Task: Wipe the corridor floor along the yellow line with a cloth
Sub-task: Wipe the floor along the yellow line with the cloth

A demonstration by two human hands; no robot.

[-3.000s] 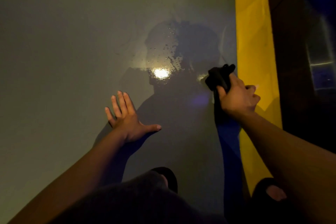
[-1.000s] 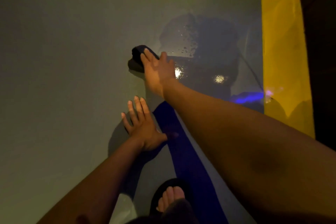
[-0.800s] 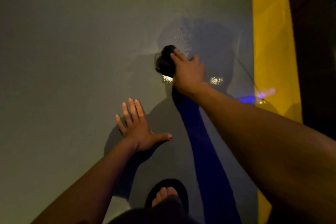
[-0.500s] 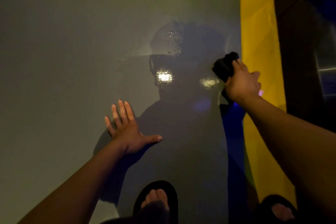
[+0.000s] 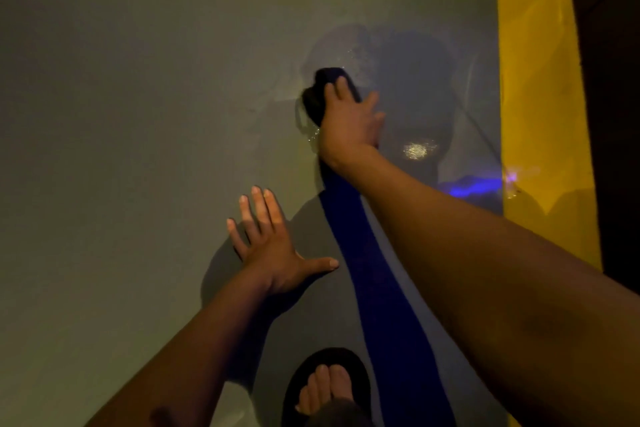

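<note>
Mid-wipe: the right hand [image 5: 349, 125] grips the dark cloth [image 5: 320, 94] on the wet floor [image 5: 138, 114], the left hand [image 5: 273, 250] lies flat with fingers spread, and next the cloth should probably sweep toward 3 o'clock to the yellow line [image 5: 540, 97].

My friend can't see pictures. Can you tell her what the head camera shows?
A right hand presses a dark cloth on a wet grey floor, away from the yellow line. The left hand rests flat on the floor.

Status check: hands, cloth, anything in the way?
Right hand grips dark cloth on wet grey floor. Left hand flat on floor. Yellow line right; nothing blocking.
</note>
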